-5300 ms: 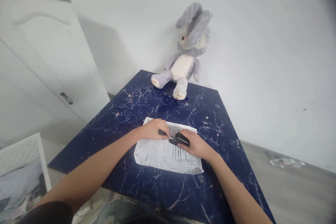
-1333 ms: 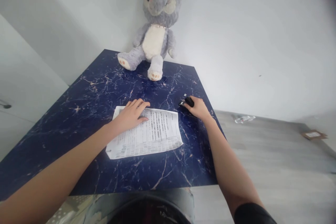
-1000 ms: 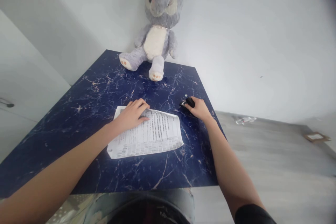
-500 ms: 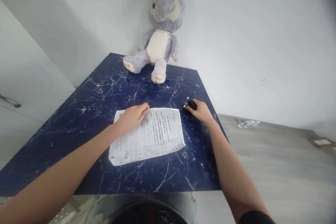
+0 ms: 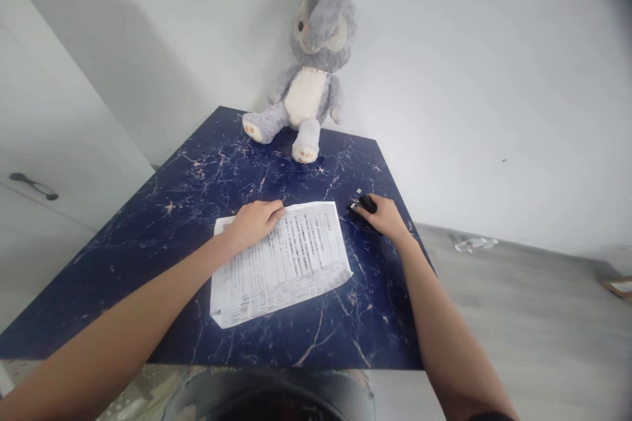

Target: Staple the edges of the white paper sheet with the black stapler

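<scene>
Paper point(image 5: 296, 263) has swung askew on the worktop point(image 5: 148, 243): over the last second its near left corner came closer to the worktop's near edge, and the curl along its far edge mostly flattened. Left hand point(image 5: 257, 220) had its thumb spread over the print; now thumb and forefinger are drawn together at the far edge, so left grip looks nearly closed, edge likely pinched between; can't see under the fingers. Right hand point(image 5: 388, 216) unchanged: grip wrapped round black stapler point(image 5: 368, 204), front end poking out past the thumb, right of the paper and apart from it, just beside a small pale scrap point(image 5: 359, 191). About five seconds ago, stapler and both hands met over the paper. Upshot: left hand alone handles the paper, stapler kept aside. Plush rabbit point(image 5: 306, 95) sits at the far end, untouched.
</scene>
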Tool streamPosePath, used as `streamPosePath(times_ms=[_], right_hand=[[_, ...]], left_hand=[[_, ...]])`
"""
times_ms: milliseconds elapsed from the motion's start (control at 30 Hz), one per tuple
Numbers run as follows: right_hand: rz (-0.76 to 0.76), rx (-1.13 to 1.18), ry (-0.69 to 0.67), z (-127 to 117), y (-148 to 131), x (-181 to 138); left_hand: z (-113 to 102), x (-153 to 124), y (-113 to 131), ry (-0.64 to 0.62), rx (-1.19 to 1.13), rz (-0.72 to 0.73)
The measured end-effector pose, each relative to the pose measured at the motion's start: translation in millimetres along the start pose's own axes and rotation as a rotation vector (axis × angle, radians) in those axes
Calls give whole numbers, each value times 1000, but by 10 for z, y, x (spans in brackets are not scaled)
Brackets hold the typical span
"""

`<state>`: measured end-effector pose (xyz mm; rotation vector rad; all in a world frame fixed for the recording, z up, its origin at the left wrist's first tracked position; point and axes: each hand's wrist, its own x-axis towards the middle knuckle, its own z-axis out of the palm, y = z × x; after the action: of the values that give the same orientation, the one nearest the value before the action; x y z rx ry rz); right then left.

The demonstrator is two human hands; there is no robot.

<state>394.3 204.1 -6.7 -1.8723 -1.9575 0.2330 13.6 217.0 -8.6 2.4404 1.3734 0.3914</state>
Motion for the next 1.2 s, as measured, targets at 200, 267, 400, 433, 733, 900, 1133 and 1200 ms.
streamPosePath(times_ms=[200, 267, 400, 433, 733, 900, 1133, 1200], right_hand=[[-48, 60, -123, -26, -242, -53], [-85, 74, -177, 0, -354, -78], [-118, 57, -210, 66, -497, -110], [-87, 55, -209, 78, -515, -115], [-64, 148, -282, 106, -640, -176], [-23, 192, -322, 107, -714, -182], [-25, 195, -329, 134, -748, -211], [-6, 202, -333, 151, -748, -208]], left_hand=[[-17, 0, -1, 7, 41, -36], [-26, 4, -4, 5, 65, -55], [-46, 11, -21, 8, 129, -103], [-51, 12, -25, 12, 137, -117], [-89, 6, 10, -30, 122, -166], [-47, 17, -15, -10, 150, -164], [-17, 22, -23, -9, 158, -179], [-11, 29, -18, -7, 163, -175]])
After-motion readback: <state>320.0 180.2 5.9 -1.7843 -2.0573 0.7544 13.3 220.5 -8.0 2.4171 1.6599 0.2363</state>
